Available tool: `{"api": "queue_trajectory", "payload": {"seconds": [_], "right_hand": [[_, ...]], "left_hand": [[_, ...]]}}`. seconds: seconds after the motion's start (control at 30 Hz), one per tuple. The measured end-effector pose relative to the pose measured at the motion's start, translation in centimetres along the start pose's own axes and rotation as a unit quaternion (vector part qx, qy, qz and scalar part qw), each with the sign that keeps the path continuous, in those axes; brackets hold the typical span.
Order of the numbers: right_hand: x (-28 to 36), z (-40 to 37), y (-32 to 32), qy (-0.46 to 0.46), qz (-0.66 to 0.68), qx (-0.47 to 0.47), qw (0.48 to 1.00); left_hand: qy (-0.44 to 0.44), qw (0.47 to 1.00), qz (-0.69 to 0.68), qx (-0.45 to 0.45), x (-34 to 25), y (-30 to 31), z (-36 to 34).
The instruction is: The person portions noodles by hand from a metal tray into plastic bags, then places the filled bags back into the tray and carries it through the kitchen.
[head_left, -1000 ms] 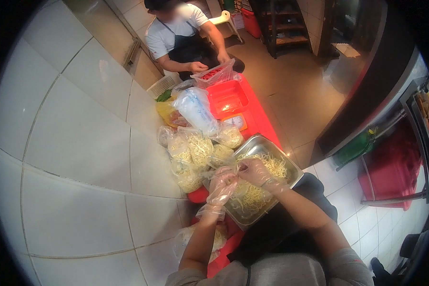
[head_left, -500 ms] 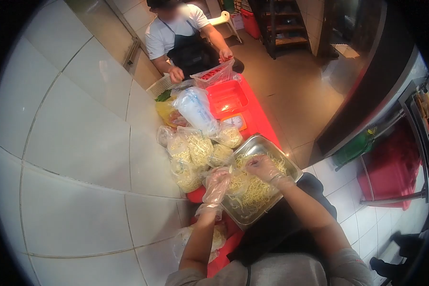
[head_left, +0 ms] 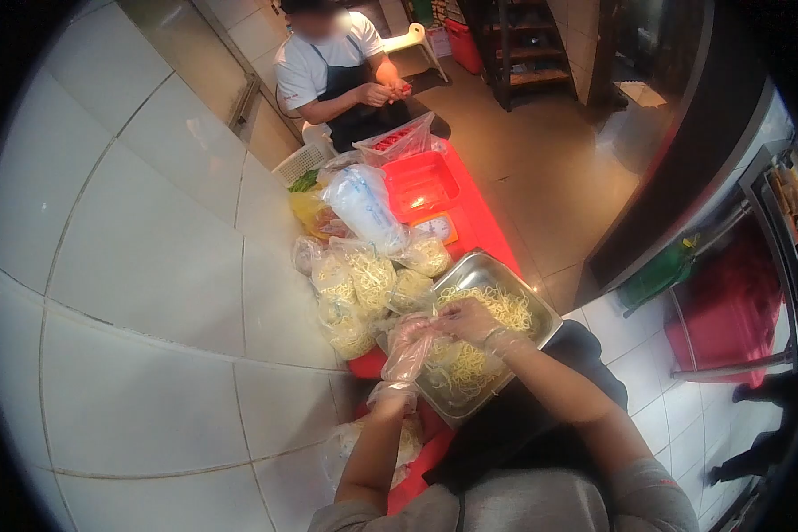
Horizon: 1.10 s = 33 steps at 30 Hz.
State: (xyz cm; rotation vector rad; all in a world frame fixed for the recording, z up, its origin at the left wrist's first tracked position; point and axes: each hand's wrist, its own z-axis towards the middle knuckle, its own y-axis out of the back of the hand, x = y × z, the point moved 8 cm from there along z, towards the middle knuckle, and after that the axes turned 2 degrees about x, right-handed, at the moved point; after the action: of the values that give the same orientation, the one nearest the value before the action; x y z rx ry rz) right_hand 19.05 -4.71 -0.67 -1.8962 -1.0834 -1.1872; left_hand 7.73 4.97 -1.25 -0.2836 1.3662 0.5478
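A metal tray [head_left: 545,316] of loose yellow noodles [head_left: 498,308] lies across the near end of the table. Above its left side, my gloved left hand [head_left: 408,344] is closed round the gathered top of a clear plastic bag of noodles [head_left: 442,356]. My gloved right hand [head_left: 470,321] meets it there, fingers pinched together at the bag's mouth. The fingers partly hide the bag's opening. Several filled noodle bags [head_left: 370,277] are piled just beyond my left hand, and another noodle bag [head_left: 399,443] sits by my left forearm.
Along the red table [head_left: 483,230] are a small scale [head_left: 437,228], a red tub [head_left: 423,183], a white plastic bundle [head_left: 362,202] and a bag of red items [head_left: 399,142]. A co-worker [head_left: 350,75] sits at the far end. A tiled wall [head_left: 284,293] borders the left.
My right hand has moved left from over the noodles to meet my left hand at the bag. The co-worker's hands have lifted from the bag of red items and come together.
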Motion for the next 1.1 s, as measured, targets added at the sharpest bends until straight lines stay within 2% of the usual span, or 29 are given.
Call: {"api": "queue_trajectory", "payload": {"seconds": [0.1,0.2,0.37,0.47,0.5,0.57,0.6,0.67,0.77,0.8,0.9,1.0,1.03,1.07,1.1], "right_hand": [[-0.1,0.0,0.1,-0.001,-0.026,-0.001,1.000],[-0.7,0.2,0.6,0.009,-0.027,-0.009,1.000],[-0.3,-0.4,2.2,0.016,0.005,-0.040,0.999],[0.5,-0.7,3.6,0.031,0.039,-0.081,0.995],[1.0,-0.8,3.6,0.039,0.006,-0.072,0.997],[1.8,-1.1,3.5,0.053,-0.059,-0.056,0.995],[2.6,-1.2,2.4,0.107,-0.152,-0.032,0.982],[3.4,-1.9,-0.8,0.213,-0.333,0.019,0.919],[2.2,-1.3,-1.4,0.274,-0.431,-0.020,0.859],[2.7,-1.3,-0.6,0.205,-0.375,-0.013,0.904],[3.0,-1.9,0.7,0.099,-0.310,-0.055,0.944],[1.2,-1.3,0.4,0.122,-0.440,-0.039,0.889],[2.6,-1.9,0.4,0.115,-0.276,-0.007,0.954],[4.3,-2.8,0.3,0.106,-0.103,0.027,0.989],[5.5,-4.1,-0.1,0.089,0.079,0.063,0.991]], "left_hand": [[0.048,0.996,0.071,-0.009,-1.2,0.1,0.4],[0.176,0.980,-0.081,-0.048,1.8,0.6,-0.6],[0.198,0.976,-0.054,-0.076,3.2,2.1,-1.2],[0.234,0.965,-0.045,-0.106,2.2,2.8,-1.4],[0.250,0.961,-0.038,-0.116,1.2,2.8,-1.5],[0.240,0.970,-0.004,-0.045,-0.4,2.3,-1.4],[0.236,0.972,0.013,-0.010,-0.8,2.1,-1.3],[0.223,0.973,0.061,0.029,-1.1,1.7,-1.3],[0.206,0.974,0.065,0.061,-4.2,1.1,-0.4],[0.201,0.976,0.054,0.067,-5.3,0.8,-0.2],[0.103,0.976,0.162,0.106,-5.2,0.2,0.1],[0.041,0.977,0.171,0.124,-6.1,-1.0,0.8],[0.022,0.979,0.153,0.135,-7.1,-1.5,1.3],[0.000,0.980,0.115,0.164,-8.3,-1.9,1.9],[0.057,0.983,0.068,0.163,-8.7,-1.9,1.7]]}}
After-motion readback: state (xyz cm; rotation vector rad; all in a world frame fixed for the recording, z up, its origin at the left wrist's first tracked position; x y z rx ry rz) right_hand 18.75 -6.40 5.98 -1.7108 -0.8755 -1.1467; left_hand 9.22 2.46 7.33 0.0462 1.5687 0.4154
